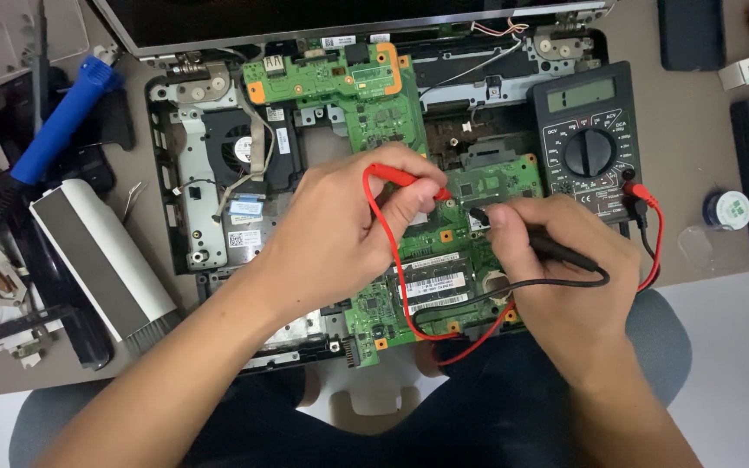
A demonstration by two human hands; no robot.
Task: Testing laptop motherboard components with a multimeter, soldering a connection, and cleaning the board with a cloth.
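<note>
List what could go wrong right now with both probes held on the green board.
1. The red probe in the left hand and the black probe in the right hand meet close together on the green board; a slip might bridge neighbouring contacts.
2. The red wire and black wire loop across the board and could snag, tugging the meter.
</note>
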